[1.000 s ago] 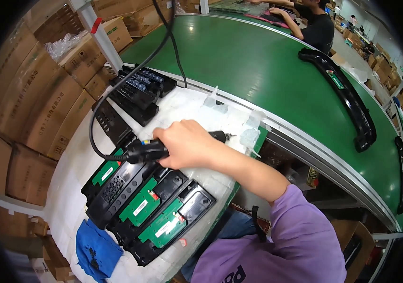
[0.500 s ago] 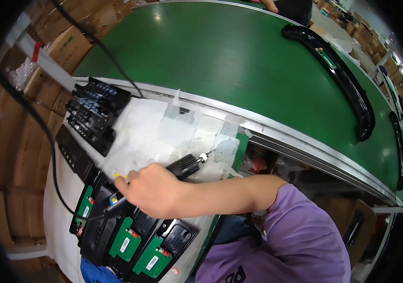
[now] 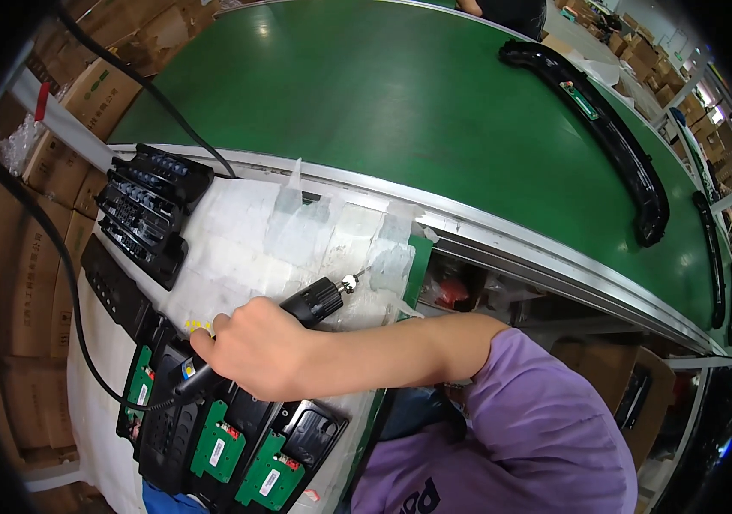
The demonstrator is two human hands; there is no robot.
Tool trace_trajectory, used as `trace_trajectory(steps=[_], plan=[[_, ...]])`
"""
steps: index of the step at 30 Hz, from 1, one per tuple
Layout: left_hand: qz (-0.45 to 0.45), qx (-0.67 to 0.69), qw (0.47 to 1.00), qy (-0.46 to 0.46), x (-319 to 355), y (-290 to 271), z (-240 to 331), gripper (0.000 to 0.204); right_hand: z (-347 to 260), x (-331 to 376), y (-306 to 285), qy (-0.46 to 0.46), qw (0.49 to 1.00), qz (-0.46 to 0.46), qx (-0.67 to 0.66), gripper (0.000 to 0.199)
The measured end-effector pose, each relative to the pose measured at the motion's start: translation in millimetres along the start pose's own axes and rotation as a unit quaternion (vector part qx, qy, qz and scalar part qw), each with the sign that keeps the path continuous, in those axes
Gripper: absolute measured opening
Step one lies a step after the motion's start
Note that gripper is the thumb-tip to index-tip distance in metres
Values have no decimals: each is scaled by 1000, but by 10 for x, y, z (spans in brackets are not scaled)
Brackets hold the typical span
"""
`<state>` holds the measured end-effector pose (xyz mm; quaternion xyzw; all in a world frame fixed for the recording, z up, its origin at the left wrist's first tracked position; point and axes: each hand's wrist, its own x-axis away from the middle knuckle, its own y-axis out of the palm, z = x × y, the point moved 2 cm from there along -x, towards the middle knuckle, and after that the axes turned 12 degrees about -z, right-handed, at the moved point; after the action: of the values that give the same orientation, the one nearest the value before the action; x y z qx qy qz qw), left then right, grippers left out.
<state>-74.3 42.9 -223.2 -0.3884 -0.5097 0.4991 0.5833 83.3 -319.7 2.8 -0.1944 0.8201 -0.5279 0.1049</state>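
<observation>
My right hand [image 3: 259, 347] is wrapped round a black electric screwdriver [image 3: 310, 301], its bit pointing to the right above the white covered worktop [image 3: 242, 244]. From the tool's rear end a black cable [image 3: 83, 338] loops away to the left. Under and below my hand lie several black plastic housings. Green circuit boards are on them, among them one board [image 3: 219, 441] in the middle and another board [image 3: 270, 473] to its right. My bent forearm crosses above the housings' upper ends and hides part of them. Nothing of my left hand shows.
A stack of black plastic parts [image 3: 147, 210] stands at the worktop's far left corner. Beyond a metal rail [image 3: 469, 224] runs a green conveyor belt [image 3: 366, 94], carrying a long curved black part [image 3: 593, 128]. Cardboard boxes [image 3: 32, 291] line the left. Another person [image 3: 512, 13] is at the far side.
The whole scene has shifted slightly left in view. My right hand keeps its grip on the electric screwdriver, with little change against the worktop.
</observation>
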Motion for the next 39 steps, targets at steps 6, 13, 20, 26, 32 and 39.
trace_trajectory(steps=[6, 13, 20, 26, 32, 39], plan=[[-48, 64, 983, -165, 302, -44, 572, 23, -75, 60, -63, -71, 995, 72, -1, 55], [-60, 169, 886, -429, 513, 31, 1900, 25, 22, 186, -352, 75, 965, 248, -30, 47], [-24, 272, 816, -509, 275, -371, 2038, 28, -39, 18, -285, 113, 971, 202, 58, 39], [-24, 354, 787, -504, 394, 191, 2207, 30, 87, 22, -227, 94, 978, 177, 54, 42], [-44, 470, 742, -476, 375, 297, 2311, 32, -19, 57, -124, 193, 942, 210, 174, 40], [-144, 500, 745, -418, 382, -769, 2133, 23, -1039, 584, 109, -232, 973, 9, -6, 57]])
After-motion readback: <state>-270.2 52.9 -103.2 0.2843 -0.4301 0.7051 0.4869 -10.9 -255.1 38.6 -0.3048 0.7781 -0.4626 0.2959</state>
